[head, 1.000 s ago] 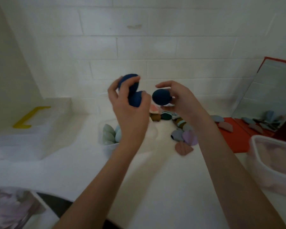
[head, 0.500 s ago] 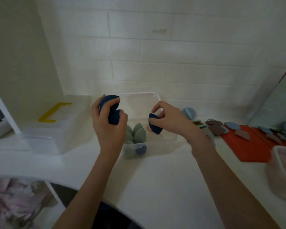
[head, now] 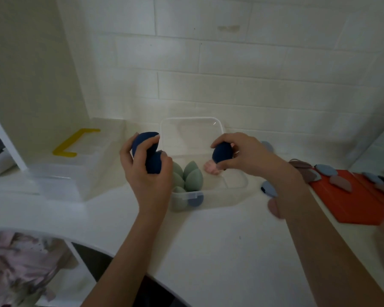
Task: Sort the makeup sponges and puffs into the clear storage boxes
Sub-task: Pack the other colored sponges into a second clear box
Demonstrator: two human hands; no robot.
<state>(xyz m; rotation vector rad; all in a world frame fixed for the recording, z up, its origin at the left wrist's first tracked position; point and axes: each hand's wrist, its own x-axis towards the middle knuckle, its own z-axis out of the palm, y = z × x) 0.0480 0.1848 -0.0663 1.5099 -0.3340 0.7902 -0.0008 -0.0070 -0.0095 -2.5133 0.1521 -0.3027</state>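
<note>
My left hand (head: 147, 171) grips two dark blue egg-shaped sponges (head: 150, 154) at the left edge of a clear storage box (head: 235, 187). My right hand (head: 245, 156) holds a third dark blue sponge (head: 222, 152) over the box's inside. Several pale green sponges (head: 192, 177) stand in the box's left part, a blue sponge (head: 196, 200) shows through its front wall, and a pink one (head: 211, 170) lies under my right hand. Flat puffs (head: 326, 170) in blue and mauve lie to the right.
A larger clear box with a yellow handle (head: 75, 141) stands at the left. A red tray (head: 353, 202) with more puffs lies at the right, and two puffs (head: 269, 189) rest beside my right forearm. A white brick wall is behind.
Both hands have come down from in front of the wall to the clear box. The right hand's sponge now hangs low inside the box; the left hand keeps its two sponges.
</note>
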